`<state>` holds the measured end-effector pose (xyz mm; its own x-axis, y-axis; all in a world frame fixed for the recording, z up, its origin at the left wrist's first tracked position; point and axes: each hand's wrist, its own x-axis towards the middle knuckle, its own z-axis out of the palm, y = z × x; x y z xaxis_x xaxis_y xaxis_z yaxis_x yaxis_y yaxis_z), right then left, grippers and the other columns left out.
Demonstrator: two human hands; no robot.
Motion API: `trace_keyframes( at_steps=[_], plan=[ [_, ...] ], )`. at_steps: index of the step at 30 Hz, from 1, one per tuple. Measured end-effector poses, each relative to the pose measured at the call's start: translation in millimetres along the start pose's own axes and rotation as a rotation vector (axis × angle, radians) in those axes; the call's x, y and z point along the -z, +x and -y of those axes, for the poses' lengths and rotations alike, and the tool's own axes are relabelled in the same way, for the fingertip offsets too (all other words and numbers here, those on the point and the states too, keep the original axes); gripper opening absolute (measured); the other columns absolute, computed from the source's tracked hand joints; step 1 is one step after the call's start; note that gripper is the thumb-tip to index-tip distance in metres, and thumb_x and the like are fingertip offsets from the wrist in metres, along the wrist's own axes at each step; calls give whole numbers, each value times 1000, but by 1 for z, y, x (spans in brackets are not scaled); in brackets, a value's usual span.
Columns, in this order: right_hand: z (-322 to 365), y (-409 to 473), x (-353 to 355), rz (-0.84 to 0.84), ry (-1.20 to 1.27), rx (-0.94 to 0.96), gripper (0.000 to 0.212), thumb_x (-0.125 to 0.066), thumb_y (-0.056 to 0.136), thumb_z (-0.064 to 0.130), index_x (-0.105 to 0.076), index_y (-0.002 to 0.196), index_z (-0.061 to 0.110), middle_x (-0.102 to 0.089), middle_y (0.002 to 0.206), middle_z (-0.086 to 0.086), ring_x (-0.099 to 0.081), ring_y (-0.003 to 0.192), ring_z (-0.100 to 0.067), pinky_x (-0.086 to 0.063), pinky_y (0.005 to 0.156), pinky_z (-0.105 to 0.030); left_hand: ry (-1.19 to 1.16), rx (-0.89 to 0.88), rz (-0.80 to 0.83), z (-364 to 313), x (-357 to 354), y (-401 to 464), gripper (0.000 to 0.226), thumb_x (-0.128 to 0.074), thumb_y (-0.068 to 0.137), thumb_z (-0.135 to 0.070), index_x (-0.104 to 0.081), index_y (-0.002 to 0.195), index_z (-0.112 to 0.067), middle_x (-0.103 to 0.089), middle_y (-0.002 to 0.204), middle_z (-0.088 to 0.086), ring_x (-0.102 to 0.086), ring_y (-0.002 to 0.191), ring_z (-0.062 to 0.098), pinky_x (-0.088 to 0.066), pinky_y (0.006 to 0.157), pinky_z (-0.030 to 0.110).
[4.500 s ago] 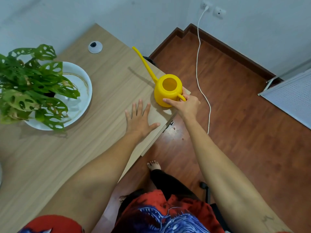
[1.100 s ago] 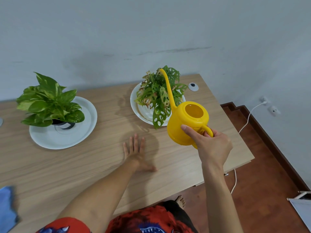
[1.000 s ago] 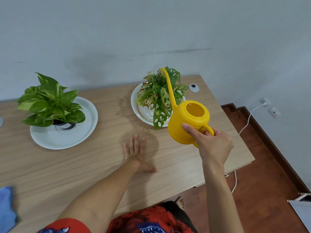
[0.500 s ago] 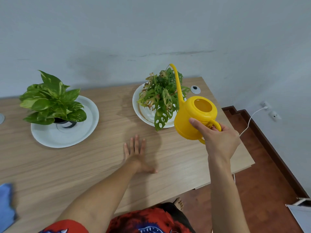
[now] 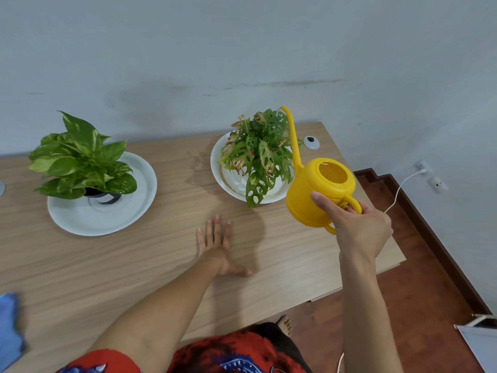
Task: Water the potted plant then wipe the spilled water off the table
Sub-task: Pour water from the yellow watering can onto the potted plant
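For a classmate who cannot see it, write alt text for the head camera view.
A right hand holds a yellow watering can by its handle beside a holey-leaved potted plant on a white plate. The left hand lies flat on the wooden table.

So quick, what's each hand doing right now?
Left hand: open, flat on the table, holding nothing.
Right hand: closed around the handle of the yellow watering can, held up beside the plant.

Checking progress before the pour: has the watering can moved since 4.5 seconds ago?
Yes. The watering can left the table corner; the right hand holds it raised beside the holey-leaved plant.
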<state>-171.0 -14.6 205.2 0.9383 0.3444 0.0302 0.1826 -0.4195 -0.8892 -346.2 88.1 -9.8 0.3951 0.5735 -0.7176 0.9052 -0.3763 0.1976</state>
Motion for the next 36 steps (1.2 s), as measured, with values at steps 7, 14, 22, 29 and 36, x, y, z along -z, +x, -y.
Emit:
trace_keyframes(
  at_steps=[7,14,22,29,36],
  plan=[
    [-10,-1,7,-19,-10,-27,42,-95,50,50,-60,55,26,-61,56,5,-56,55,-10,-50,57,-32,-5,-23,-8,1,-1,-1,160,-63,48,-95,41,147,-25,63,140,10,59,129,28,29,112,60],
    [-22,-5,14,-39,-46,-64,48,-94,48,56,-64,56,18,-66,60,-9,-57,57,-18,-58,61,-46,-4,-41,-16,3,-2,-1,161,-60,46,-98,42,147,-24,64,138,10,61,127,26,30,112,59],
    [-29,-11,21,-37,-55,-101,50,-94,47,55,-71,62,14,-69,65,-13,-60,59,-16,-58,60,-42,-4,-40,-30,2,-2,-4,160,-60,48,-97,41,148,-24,64,138,9,60,128,26,31,112,58],
    [-34,-17,26,-26,-56,-108,46,-94,49,54,-68,59,17,-69,66,-15,-60,60,-19,-58,63,-47,6,-35,-39,1,-1,-5,161,-59,46,-98,40,149,-23,62,141,10,59,129,27,30,112,59],
    [-34,-24,27,-9,-41,-112,38,-94,49,51,-66,58,27,-70,67,-9,-71,72,-28,-61,68,-48,3,-30,-37,1,-1,-5,160,-61,47,-97,40,149,-24,62,141,9,58,130,27,29,113,58]
  ],
)
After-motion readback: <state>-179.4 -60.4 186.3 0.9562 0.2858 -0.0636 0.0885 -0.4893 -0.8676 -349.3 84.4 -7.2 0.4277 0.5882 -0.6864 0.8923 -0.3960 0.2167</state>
